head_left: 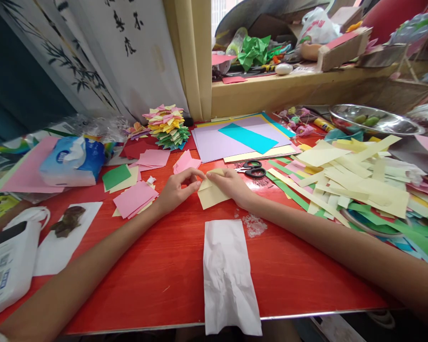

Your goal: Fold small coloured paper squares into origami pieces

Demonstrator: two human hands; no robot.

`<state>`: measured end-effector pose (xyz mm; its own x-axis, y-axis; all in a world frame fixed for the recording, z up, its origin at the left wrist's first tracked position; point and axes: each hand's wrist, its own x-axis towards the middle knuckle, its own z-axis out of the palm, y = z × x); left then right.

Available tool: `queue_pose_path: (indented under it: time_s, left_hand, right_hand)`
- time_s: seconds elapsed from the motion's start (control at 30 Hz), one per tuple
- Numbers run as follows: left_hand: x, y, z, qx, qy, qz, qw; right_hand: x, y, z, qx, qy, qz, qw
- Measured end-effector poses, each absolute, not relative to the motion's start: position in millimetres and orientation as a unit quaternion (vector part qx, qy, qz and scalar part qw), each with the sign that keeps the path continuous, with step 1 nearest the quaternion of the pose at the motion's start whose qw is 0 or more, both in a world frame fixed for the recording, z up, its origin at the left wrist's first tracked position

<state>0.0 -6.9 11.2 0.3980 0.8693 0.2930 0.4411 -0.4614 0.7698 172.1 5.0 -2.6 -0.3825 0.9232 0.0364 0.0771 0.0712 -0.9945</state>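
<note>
Over table (pixel 146 275), L hand (pixel 178 191) bent nr R (pixel 231 186).

At the centre of the frame, your right hand (pixel 231 183) grips pale yellow paper (pixel 212 194); your left hand (pixel 180 190) is at its left edge.

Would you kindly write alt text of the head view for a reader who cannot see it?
Two bare hands, left and right, meet over a pale yellow paper above a red table. Nearby lie black-handled scissors, pink squares and a crumpled white sheet; heaped paper strips fill the right.
</note>
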Motion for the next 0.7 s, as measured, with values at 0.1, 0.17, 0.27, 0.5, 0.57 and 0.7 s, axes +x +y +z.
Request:
queue_pose_path:
  time_s: [0.1, 0.17, 0.27, 0.5, 0.57, 0.7]
  left_hand:
    - [0.8, -4.6, 9.0, 0.750, 0.441, 0.378, 0.315]
    - [1.4, -2.8, 7.2, 0.752, 0.446, 0.369, 0.316]
    - [1.2, -1.0, 6.1, 0.758, 0.443, 0.359, 0.318]
    - [-0.5, 1.7, 6.6, 0.732, 0.413, 0.333, 0.428]
    - [-0.7, 3.0, 6.0, 0.725, 0.403, 0.333, 0.449]
    - [-0.9, 5.0, 4.5, 0.718, 0.384, 0.332, 0.475]
  right_hand:
    - [173.1, 3.9, -2.0, -0.386, -0.666, 0.518, 0.373]
    - [173.6, 3.6, -2.3, -0.384, -0.683, 0.504, 0.365]
    - [173.6, 3.3, -3.3, -0.386, -0.692, 0.500, 0.350]
    - [174.2, 3.2, -3.9, -0.373, -0.681, 0.523, 0.352]
    - [174.5, 2.7, -3.4, -0.372, -0.679, 0.527, 0.351]
    - [174.2, 1.8, -3.3, -0.377, -0.666, 0.536, 0.357]
